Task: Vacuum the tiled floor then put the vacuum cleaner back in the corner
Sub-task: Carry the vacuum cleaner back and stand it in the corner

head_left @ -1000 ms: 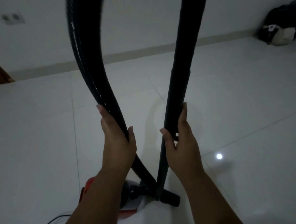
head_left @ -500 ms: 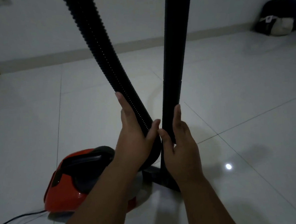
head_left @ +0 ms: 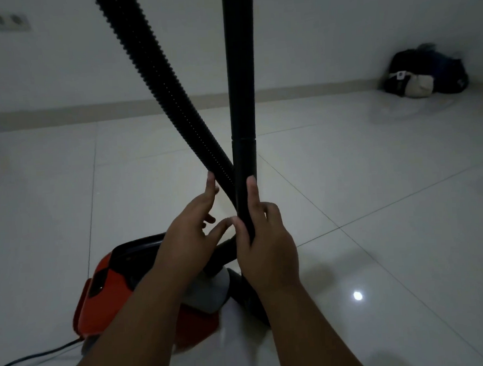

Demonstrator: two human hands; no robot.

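The red and black vacuum cleaner (head_left: 106,298) sits on the white tiled floor (head_left: 375,174) at lower left, partly hidden by my left forearm. Its ribbed black hose (head_left: 170,94) rises up and to the left out of view. The rigid black wand (head_left: 241,83) stands upright beside it, and the two cross just above my hands. My right hand (head_left: 267,246) grips the wand low down, index finger lying along it. My left hand (head_left: 189,234) has straight fingers; its index fingertip touches the hose and its thumb reaches towards the wand. The floor nozzle is hidden behind my right hand.
A black power cord (head_left: 33,356) runs off the left edge from the vacuum cleaner. Dark bags and a pale bundle (head_left: 426,78) lie in the far right corner. A double wall socket (head_left: 11,21) is at top left, and a skirting board (head_left: 313,89) runs along the wall.
My left hand has let go of the hose and opened. Hose and wand have come together and now cross. The view has shifted, showing more of the red vacuum body.
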